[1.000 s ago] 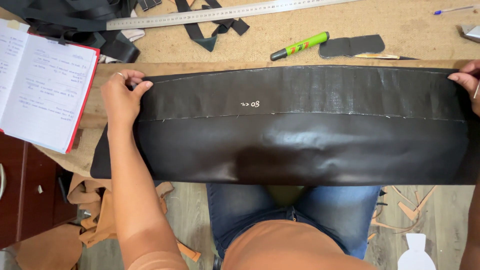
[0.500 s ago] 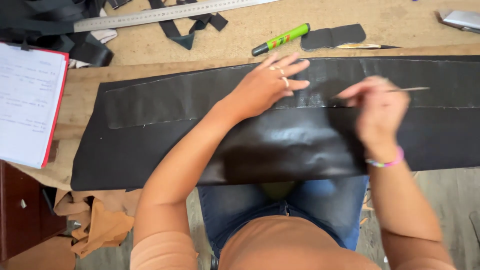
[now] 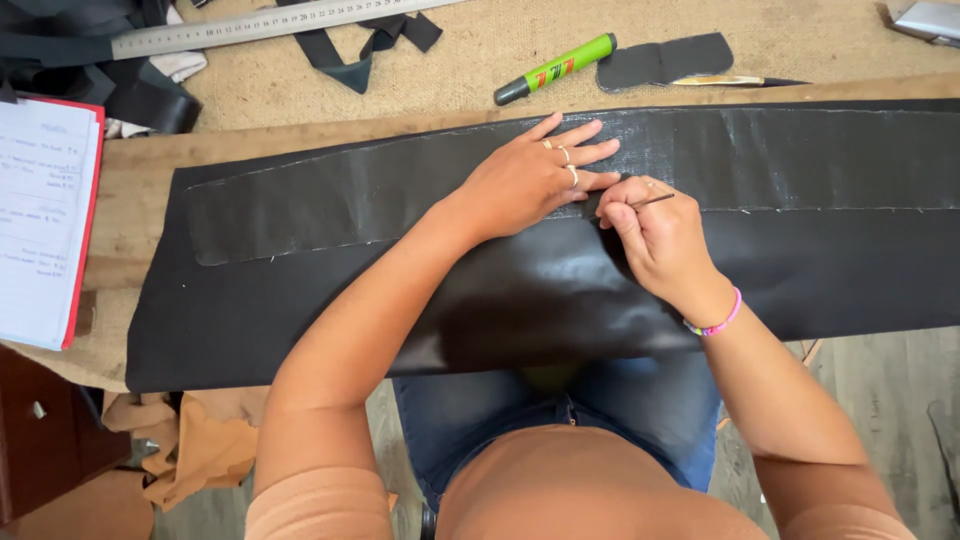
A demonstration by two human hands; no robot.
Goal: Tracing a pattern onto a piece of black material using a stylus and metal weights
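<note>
Since half a second ago my left hand has slid left and settled, and my right hand has drawn in beside it. The black leather panel lies along the surface's near edge, overhanging my lap. Left palm flat, fingers spread, pinning it; right pinched on a thin marking tool. I'd press firmly and trace slowly.

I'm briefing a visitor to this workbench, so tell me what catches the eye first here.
A long black leather sheet spans the wooden bench edge and overhangs the person's lap. At its middle, the left hand presses flat while the right hand pinches a thin pointed tool against the leather. Behind lie a green marker, a steel ruler, and at left a red-edged notebook.
</note>
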